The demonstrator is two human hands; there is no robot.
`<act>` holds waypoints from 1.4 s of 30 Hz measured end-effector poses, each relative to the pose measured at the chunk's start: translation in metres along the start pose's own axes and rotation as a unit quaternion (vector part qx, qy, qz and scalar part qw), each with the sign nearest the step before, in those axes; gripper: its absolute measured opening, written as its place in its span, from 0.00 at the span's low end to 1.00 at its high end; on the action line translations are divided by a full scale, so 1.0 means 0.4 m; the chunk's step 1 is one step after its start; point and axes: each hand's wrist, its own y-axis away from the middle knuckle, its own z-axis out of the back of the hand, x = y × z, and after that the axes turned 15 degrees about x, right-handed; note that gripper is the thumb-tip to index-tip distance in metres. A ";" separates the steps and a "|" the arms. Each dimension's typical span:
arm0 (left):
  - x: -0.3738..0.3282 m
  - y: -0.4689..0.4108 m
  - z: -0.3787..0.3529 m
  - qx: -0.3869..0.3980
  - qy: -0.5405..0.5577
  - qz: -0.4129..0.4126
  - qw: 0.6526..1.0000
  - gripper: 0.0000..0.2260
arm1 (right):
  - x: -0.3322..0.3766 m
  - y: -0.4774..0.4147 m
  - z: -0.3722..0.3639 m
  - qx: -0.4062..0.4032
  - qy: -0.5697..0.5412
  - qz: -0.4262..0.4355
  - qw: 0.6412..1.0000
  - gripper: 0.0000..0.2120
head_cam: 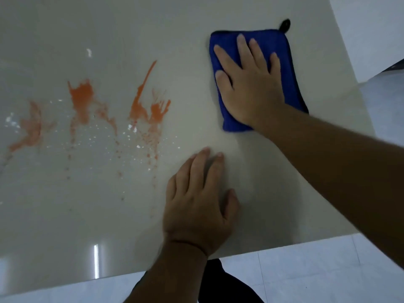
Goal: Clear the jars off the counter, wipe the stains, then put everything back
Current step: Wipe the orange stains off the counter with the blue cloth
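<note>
Head view looks straight down on a glossy, pale beige counter (109, 215), smooth enough to mirror a ceiling light. On its right side lies a folded blue cloth (220, 62), a soft, plush rectangle with a dark edge and a small black hanging loop (285, 25) at its far corner. Its long axis runs from that far corner toward the near edge of the counter, slanting slightly right. The right hand (251, 84) lies flat on top of it, fingers spread and pressing down, gripping nothing. The left hand (199, 206) rests palm-down on bare counter nearer the edge, fingers loosely together, empty. Well to the left of the cloth sit 3 orange stains (82, 99), streaky and splashed, with pale droplets (131, 136) and fine orange specks scattered below them. White floor tiles (306, 274) show beyond the counter's near edge.
</note>
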 end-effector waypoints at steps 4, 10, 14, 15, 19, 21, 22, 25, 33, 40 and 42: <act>-0.006 0.001 0.023 0.015 0.029 -0.001 0.999 0.27 | 0.021 -0.004 0.008 0.009 -0.001 -0.005 1.000 0.27; 0.172 0.078 0.102 -0.102 0.125 0.044 0.986 0.26 | 0.107 0.264 -0.089 0.018 0.018 0.002 1.000 0.28; 0.325 0.126 0.139 -0.075 0.063 0.190 0.977 0.28 | 0.162 0.417 -0.160 0.029 0.011 -0.002 1.000 0.29; 0.336 0.125 0.136 -0.056 0.062 0.215 0.973 0.29 | 0.167 0.417 -0.160 0.034 0.008 -0.004 0.999 0.29; 0.348 0.112 0.118 -0.050 0.046 0.231 0.970 0.28 | 0.182 0.331 -0.126 0.025 0.013 0.013 1.000 0.28; 0.352 0.112 0.118 -0.047 0.050 0.240 0.968 0.28 | 0.193 0.241 -0.095 0.016 0.006 0.018 1.000 0.28; 0.353 0.111 0.120 -0.046 0.050 0.242 0.968 0.28 | 0.201 0.184 -0.077 0.008 0.002 0.014 1.000 0.28; 0.351 0.109 0.124 -0.036 0.050 0.244 0.968 0.29 | 0.235 0.013 -0.023 0.000 -0.015 -0.005 1.000 0.28; 0.352 0.107 0.126 -0.034 0.053 0.241 0.968 0.29 | 0.258 0.163 -0.077 -0.012 0.000 0.003 1.000 0.29; 0.364 0.106 0.112 -0.043 0.037 0.243 0.968 0.29 | 0.293 0.398 -0.175 0.021 -0.006 0.019 1.000 0.30; 0.368 0.106 0.108 -0.047 0.033 0.240 0.969 0.29 | 0.304 0.343 -0.152 0.020 -0.003 0.020 1.000 0.30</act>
